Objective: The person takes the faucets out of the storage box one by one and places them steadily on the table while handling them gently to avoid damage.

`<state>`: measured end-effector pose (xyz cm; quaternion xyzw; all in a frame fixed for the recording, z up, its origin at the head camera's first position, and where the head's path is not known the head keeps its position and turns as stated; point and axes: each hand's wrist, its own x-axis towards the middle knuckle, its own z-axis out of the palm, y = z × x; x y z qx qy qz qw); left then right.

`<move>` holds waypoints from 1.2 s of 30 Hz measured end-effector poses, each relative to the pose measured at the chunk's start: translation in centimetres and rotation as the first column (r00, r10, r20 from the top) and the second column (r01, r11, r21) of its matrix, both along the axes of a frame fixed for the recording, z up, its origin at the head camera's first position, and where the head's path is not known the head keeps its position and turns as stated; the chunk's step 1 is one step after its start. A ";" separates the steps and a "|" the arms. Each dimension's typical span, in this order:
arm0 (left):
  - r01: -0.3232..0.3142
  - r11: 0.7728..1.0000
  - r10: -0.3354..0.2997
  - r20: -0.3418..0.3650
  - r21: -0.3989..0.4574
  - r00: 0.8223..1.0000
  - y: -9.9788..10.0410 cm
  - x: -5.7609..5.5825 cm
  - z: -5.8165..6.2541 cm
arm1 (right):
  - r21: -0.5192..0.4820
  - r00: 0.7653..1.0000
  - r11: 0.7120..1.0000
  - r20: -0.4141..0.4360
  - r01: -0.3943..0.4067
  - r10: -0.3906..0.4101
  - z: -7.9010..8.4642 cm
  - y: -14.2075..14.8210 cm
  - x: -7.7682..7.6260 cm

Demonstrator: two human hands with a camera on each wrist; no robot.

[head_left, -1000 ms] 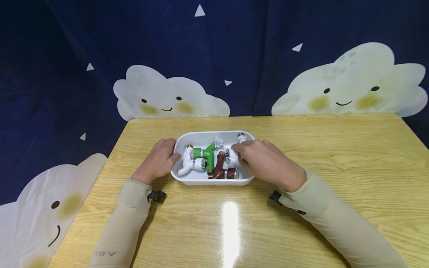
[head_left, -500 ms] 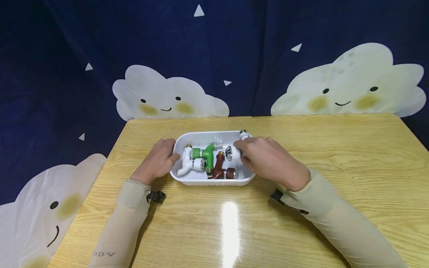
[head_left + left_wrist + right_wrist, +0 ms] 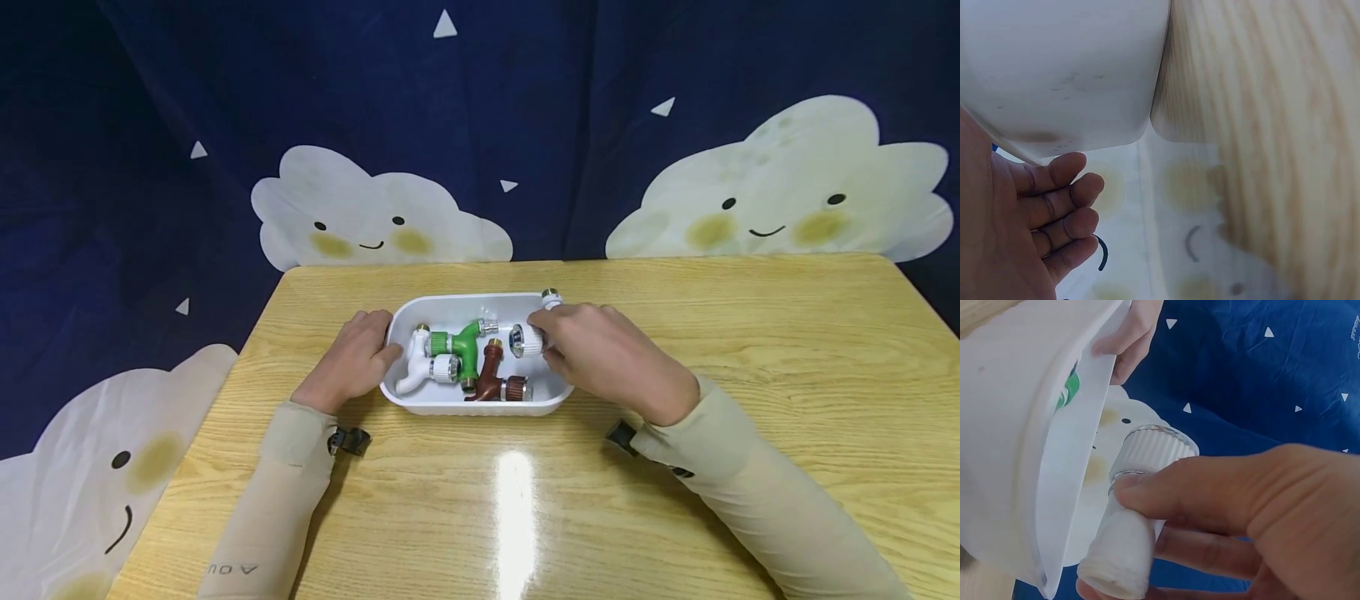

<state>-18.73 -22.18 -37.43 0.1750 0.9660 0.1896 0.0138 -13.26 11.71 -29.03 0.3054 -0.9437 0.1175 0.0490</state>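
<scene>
A white plastic tub [image 3: 450, 409] stands on the table. My left hand [image 3: 343, 363] holds its left rim, thumb over the edge and fingers outside; in the left wrist view those fingers curl beside the tub wall [image 3: 1066, 69]. At the tub's right end, my right hand [image 3: 615, 358] grips a white tap [image 3: 1124, 540] around its body. Its ribbed white knob [image 3: 529, 340] faces left, and a brass thread [image 3: 551, 293] shows above the fingers. Lying in the tub are another white tap [image 3: 418, 367], a green tap [image 3: 468, 350] and a brown tap [image 3: 491, 375].
The wooden table [image 3: 420, 508] extends around the tub, widest to the right. Behind it hangs a dark blue cloth [image 3: 555, 108] with smiling clouds and white triangles. A small black device [image 3: 351, 441] sits at the left cuff, another [image 3: 622, 437] at the right.
My right hand has drawn the white tap right and slightly up, away from the brown tap, over the tub's right end. The left hand and the other taps have stayed in place.
</scene>
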 end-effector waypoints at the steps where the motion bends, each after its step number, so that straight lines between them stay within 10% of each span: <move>1: -0.001 1.000 0.001 0.003 0.001 1.000 0.0 0.0 0.0 | 0.000 1.000 1.000 0.002 0.001 -0.001 0.0 0.0 0.0; 36: 0.002 1.000 -0.002 0.005 -0.005 1.000 0.0 0.0 -0.1 | -0.031 0.998 0.998 0.022 0.059 -0.058 0.3 0.8 -0.2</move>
